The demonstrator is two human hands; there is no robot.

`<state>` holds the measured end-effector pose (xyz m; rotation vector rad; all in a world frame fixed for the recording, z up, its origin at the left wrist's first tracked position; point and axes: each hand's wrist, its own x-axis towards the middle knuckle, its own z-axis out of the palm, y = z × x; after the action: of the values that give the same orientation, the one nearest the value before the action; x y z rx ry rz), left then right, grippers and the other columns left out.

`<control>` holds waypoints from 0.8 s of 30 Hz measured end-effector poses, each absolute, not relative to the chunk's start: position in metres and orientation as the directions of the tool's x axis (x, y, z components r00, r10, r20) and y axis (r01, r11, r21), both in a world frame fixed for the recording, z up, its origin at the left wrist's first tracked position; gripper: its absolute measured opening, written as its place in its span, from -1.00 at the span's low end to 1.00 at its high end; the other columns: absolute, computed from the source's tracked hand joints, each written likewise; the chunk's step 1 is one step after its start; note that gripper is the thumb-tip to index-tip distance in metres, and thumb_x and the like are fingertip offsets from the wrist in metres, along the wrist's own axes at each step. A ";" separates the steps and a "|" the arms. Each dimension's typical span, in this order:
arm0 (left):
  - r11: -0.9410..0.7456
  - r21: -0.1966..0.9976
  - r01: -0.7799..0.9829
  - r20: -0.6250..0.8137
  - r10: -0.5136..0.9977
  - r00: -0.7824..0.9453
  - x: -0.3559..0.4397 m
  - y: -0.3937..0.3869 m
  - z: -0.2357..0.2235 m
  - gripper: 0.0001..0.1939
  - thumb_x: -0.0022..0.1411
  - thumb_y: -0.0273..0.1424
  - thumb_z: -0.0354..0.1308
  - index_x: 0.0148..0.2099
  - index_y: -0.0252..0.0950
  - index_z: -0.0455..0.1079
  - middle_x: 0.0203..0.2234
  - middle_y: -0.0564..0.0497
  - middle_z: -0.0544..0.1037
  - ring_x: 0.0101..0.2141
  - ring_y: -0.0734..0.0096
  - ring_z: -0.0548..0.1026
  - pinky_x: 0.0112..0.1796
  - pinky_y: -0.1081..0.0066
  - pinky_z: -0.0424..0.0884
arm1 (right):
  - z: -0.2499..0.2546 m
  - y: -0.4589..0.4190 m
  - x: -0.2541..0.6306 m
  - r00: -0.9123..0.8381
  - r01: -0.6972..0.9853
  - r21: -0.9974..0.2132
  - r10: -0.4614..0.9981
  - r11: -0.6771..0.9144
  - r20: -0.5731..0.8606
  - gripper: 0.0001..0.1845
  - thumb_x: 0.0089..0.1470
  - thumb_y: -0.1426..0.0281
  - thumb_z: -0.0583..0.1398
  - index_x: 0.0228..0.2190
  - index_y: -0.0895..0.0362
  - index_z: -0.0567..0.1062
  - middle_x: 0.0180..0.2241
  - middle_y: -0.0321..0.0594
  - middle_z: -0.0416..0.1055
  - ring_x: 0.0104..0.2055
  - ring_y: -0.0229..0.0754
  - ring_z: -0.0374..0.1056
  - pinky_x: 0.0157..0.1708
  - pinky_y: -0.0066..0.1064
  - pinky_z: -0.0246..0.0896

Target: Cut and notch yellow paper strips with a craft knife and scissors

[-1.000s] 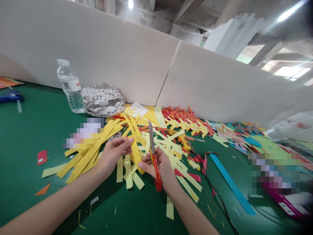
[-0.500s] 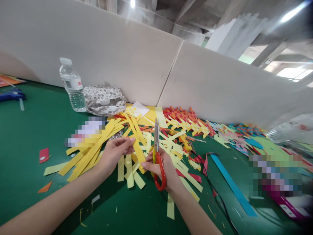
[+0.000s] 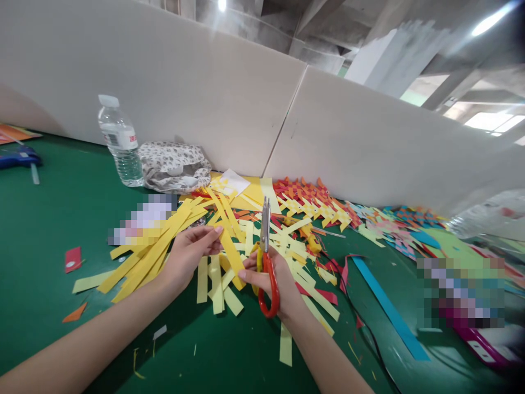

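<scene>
My left hand (image 3: 192,253) pinches the upper end of a yellow paper strip (image 3: 232,253) between thumb and fingers. The strip's lower end meets the thumb of my right hand (image 3: 279,279). Scissors (image 3: 266,224) with red and yellow handles are held in that same right hand, blades pointing away from me and nearly closed. Beneath and beyond my hands lie loose pale yellow paper strips (image 3: 215,284). Darker yellow strips (image 3: 153,254) form a heap beside my left hand, partly covered by it.
A water bottle (image 3: 121,145) and a patterned cloth bag (image 3: 174,167) stand along the partition (image 3: 197,87). Woven paper fish shapes (image 3: 303,194) line the back. A blue strip (image 3: 389,306) and a black cable (image 3: 361,334) lie at right, a blue glue gun (image 3: 20,157) far left.
The scissors' blades have swung slightly to the right and down. My left hand has shifted a little left, still with the yellow strip.
</scene>
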<state>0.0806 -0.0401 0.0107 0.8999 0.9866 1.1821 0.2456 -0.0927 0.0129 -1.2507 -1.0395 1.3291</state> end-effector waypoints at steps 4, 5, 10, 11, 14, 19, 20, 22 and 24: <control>0.152 0.934 -0.323 -0.133 0.988 0.081 0.082 -0.040 0.010 -0.76 -0.07 -0.25 0.33 -0.44 -0.34 0.46 -0.61 0.08 0.47 -0.54 0.54 0.42 -0.43 0.52 0.41 | 0.012 -0.094 0.246 0.023 -0.110 -0.984 0.990 -0.138 -0.141 -0.51 -0.39 0.44 0.41 -0.44 0.08 0.25 -0.50 -0.42 0.35 -0.42 -0.29 0.36 -0.31 -0.38 0.27; 0.151 0.934 -0.325 -0.132 0.988 0.080 0.082 -0.040 0.010 -0.76 -0.07 -0.26 0.32 -0.44 -0.34 0.46 -0.62 0.08 0.47 -0.54 0.55 0.42 -0.43 0.53 0.41 | 0.013 -0.094 0.246 0.018 -0.117 -0.984 0.990 -0.136 -0.139 -0.52 -0.39 0.44 0.41 -0.44 0.08 0.25 -0.51 -0.43 0.34 -0.42 -0.29 0.36 -0.31 -0.38 0.27; 0.130 0.939 -0.319 -0.108 0.990 0.086 0.083 -0.041 0.009 -0.77 -0.05 -0.26 0.31 -0.43 -0.34 0.46 -0.62 0.09 0.46 -0.55 0.58 0.40 -0.46 0.57 0.39 | 0.016 -0.096 0.244 0.013 -0.123 -0.984 0.991 -0.128 -0.131 -0.52 -0.37 0.46 0.40 -0.43 0.08 0.24 -0.51 -0.43 0.35 -0.44 -0.31 0.35 -0.32 -0.40 0.26; 0.128 0.939 -0.318 -0.106 0.991 0.087 0.083 -0.041 0.009 -0.77 -0.05 -0.27 0.31 -0.43 -0.34 0.46 -0.62 0.10 0.46 -0.55 0.58 0.40 -0.46 0.57 0.39 | 0.016 -0.096 0.244 0.013 -0.123 -0.984 0.991 -0.128 -0.130 -0.51 -0.38 0.46 0.40 -0.43 0.08 0.25 -0.51 -0.43 0.35 -0.44 -0.31 0.35 -0.32 -0.40 0.26; 0.135 0.938 -0.319 -0.109 0.989 0.098 0.083 -0.041 0.010 -0.77 -0.03 -0.25 0.30 -0.42 -0.33 0.45 -0.60 0.10 0.46 -0.53 0.57 0.42 -0.42 0.55 0.41 | 0.016 -0.095 0.244 0.027 -0.125 -0.983 0.990 -0.133 -0.137 -0.50 -0.42 0.47 0.41 -0.44 0.09 0.26 -0.50 -0.43 0.36 -0.43 -0.30 0.35 -0.31 -0.39 0.26; 0.225 0.920 -0.321 -0.159 0.962 0.221 0.086 -0.046 0.010 -0.58 -0.09 -0.33 0.34 -0.14 -0.21 0.36 -0.42 0.11 0.51 -0.37 0.48 0.49 -0.32 0.46 0.45 | 0.012 -0.092 0.245 0.118 -0.167 -0.979 0.984 -0.113 -0.134 -0.50 -0.45 0.48 0.42 -0.45 0.10 0.28 -0.51 -0.42 0.36 -0.45 -0.29 0.35 -0.33 -0.38 0.27; 0.243 0.920 -0.308 -0.159 0.949 0.274 0.088 -0.047 0.009 -0.52 -0.12 -0.38 0.36 -0.11 -0.21 0.33 -0.42 0.12 0.51 -0.37 0.48 0.49 -0.32 0.46 0.44 | 0.012 -0.091 0.246 0.128 -0.191 -0.977 0.985 -0.093 -0.119 -0.50 -0.45 0.48 0.42 -0.45 0.09 0.28 -0.52 -0.44 0.35 -0.47 -0.31 0.33 -0.35 -0.39 0.27; 0.256 0.925 -0.281 -0.136 0.913 0.384 0.090 -0.049 0.008 -0.47 -0.16 -0.47 0.38 -0.10 -0.23 0.30 -0.43 0.11 0.52 -0.38 0.48 0.50 -0.31 0.46 0.43 | 0.011 -0.090 0.247 0.143 -0.229 -0.972 0.986 -0.053 -0.087 -0.50 -0.44 0.49 0.42 -0.45 0.09 0.27 -0.53 -0.46 0.32 -0.49 -0.33 0.32 -0.37 -0.42 0.26; 0.245 0.934 -0.261 -0.106 0.886 0.452 0.091 -0.050 0.005 -0.47 -0.17 -0.52 0.36 -0.11 -0.26 0.28 -0.44 0.10 0.52 -0.39 0.47 0.50 -0.30 0.45 0.43 | 0.012 -0.089 0.248 0.151 -0.238 -0.971 0.986 -0.035 -0.073 -0.50 -0.43 0.50 0.42 -0.45 0.09 0.26 -0.53 -0.46 0.32 -0.50 -0.34 0.31 -0.37 -0.43 0.25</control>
<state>0.0908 -0.0500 0.0052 1.0301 0.7433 0.8896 0.2475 -0.0894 0.0117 -1.1436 -0.8935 1.2330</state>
